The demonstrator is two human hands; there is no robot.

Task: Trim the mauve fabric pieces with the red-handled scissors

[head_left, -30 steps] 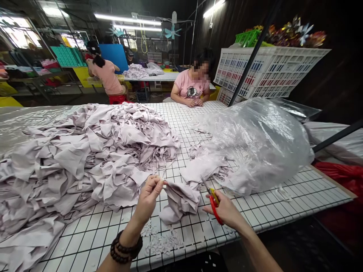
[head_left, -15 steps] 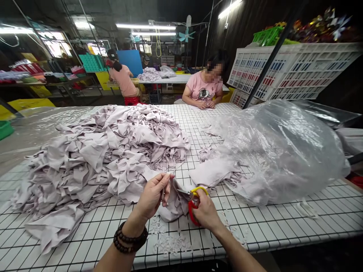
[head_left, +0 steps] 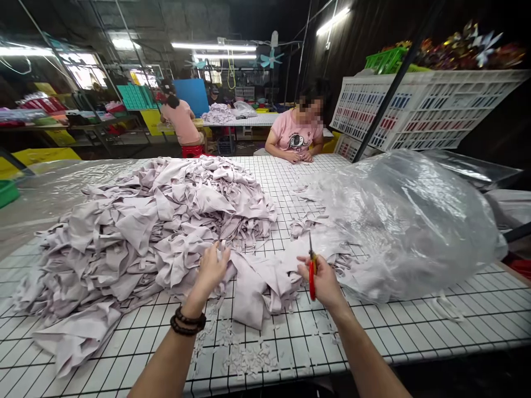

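Observation:
My left hand (head_left: 212,268) is at the right edge of a large heap of pale lilac cloth pieces (head_left: 136,226), its fingers apart and touching the cloth. A pair of scissors (head_left: 312,276) with red and yellow handles is in my right hand (head_left: 326,282), blades pointing up and away from me. Between the hands, a pale lilac cloth piece (head_left: 251,290) lies partly folded on the table. Small cloth snippets (head_left: 251,358) are scattered on the table's near side.
A clear plastic bag (head_left: 427,221) with pale cloth inside covers the right of the white, black-gridded table (head_left: 360,331). Across the table sits a person in a pink shirt (head_left: 296,132). White crates (head_left: 427,105) stand behind a dark slanted pole (head_left: 384,105) at the right.
My left hand has released the cloth piece and moved left to the heap. My right hand has drawn the scissors right and turned them upward. The piece now lies on the table.

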